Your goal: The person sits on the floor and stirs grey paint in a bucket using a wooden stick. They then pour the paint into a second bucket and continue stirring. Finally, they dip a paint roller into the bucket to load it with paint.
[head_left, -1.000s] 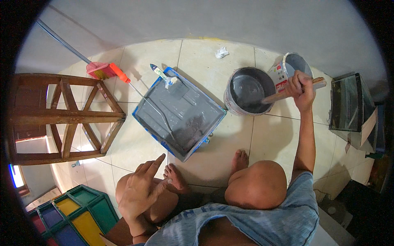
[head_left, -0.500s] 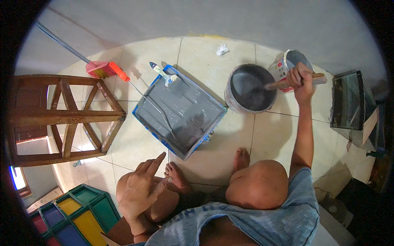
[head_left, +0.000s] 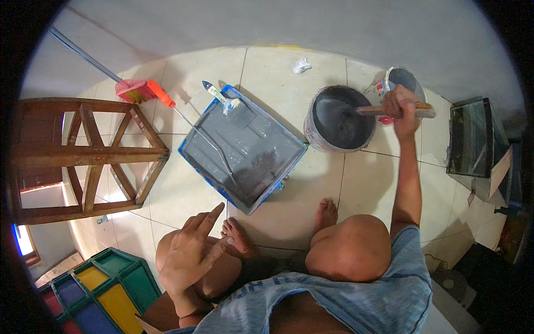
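My right hand [head_left: 401,104] grips a flat wooden stick [head_left: 370,110] that reaches into a bucket of dark grey paint [head_left: 328,119]. A second, lighter bucket [head_left: 384,80] stands just behind it, partly hidden by the hand. My left hand [head_left: 189,250] is open over my left leg, index finger stretched out and holding nothing. Beyond it lies a blue paint tray [head_left: 211,139] coated in grey paint, with a paintbrush [head_left: 222,97] across its back corner and a roller handle [head_left: 165,96] sticking out, its metal rod lying into the tray.
A wooden frame [head_left: 89,158] lies at left, near a pink dustpan [head_left: 130,89]. A multicoloured panel [head_left: 114,296] is at lower left. A glass tank [head_left: 470,145] stands at right, and white crumpled paper [head_left: 302,65] lies by the grey wall [head_left: 334,28].
My right hand and the stick have shifted left and up across the bucket, with the stick now more level. My left hand stays over my leg.
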`<state>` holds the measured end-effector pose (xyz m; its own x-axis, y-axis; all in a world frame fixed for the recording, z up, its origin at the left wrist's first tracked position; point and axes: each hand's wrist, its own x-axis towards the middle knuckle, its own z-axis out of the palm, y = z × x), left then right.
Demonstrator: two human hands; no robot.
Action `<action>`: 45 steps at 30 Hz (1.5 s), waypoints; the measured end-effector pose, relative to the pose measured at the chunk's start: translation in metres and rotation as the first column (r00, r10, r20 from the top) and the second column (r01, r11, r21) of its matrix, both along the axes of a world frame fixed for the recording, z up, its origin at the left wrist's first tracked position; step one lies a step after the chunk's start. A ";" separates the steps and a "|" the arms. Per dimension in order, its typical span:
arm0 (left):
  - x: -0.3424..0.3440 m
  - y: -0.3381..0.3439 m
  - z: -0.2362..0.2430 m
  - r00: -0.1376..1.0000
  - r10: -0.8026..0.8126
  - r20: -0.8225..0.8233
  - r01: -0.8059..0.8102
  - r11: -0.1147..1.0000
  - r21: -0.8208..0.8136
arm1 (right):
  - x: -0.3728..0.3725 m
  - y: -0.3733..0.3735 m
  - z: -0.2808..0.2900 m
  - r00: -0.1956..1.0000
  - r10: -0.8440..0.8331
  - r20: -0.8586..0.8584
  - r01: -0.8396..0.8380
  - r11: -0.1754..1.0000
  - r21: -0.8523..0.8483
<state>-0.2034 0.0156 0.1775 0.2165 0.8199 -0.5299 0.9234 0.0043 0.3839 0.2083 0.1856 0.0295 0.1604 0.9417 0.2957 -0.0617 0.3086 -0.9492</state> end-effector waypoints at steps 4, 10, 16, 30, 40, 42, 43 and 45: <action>0.003 0.002 0.001 1.000 0.004 -0.013 -0.004 1.000 -0.009 | -0.045 -0.008 0.016 0.971 0.211 0.110 -0.213 0.977 0.000; 0.002 -0.001 0.002 1.000 0.021 -0.011 -0.021 1.000 -0.002 | -0.034 -0.024 0.044 0.896 0.418 -0.149 -0.443 0.861 -0.252; 0.000 -0.001 0.001 0.999 0.027 0.023 -0.027 1.000 -0.006 | 0.010 0.007 0.016 0.983 0.048 0.179 -0.021 0.989 -0.146; 0.010 0.003 0.007 0.999 -0.023 -0.027 0.023 1.000 0.000 | -0.099 0.083 0.046 0.892 0.339 0.299 -0.364 0.931 0.032; 0.006 0.001 0.004 0.999 -0.008 0.048 0.008 1.000 0.005 | -0.090 0.055 0.076 0.941 0.300 0.154 -0.290 0.953 -0.087; 0.007 0.001 0.004 1.000 -0.003 0.000 0.003 1.000 -0.025 | -0.061 0.058 0.067 0.945 0.304 0.118 -0.301 0.953 -0.040; 0.006 0.001 0.003 1.000 0.001 -0.001 -0.001 1.000 -0.022 | -0.051 0.058 0.064 0.947 0.304 0.104 -0.306 0.952 0.007; 0.005 -0.001 0.002 1.000 0.008 -0.004 -0.008 1.000 -0.017 | -0.042 0.053 0.064 0.962 0.264 0.070 -0.268 0.962 0.056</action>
<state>-0.1985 0.0149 0.1792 0.2080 0.8127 -0.5443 0.9248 0.0178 0.3801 0.1665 0.2391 0.0936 -0.1139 0.9264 0.3588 -0.0930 0.3497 -0.9323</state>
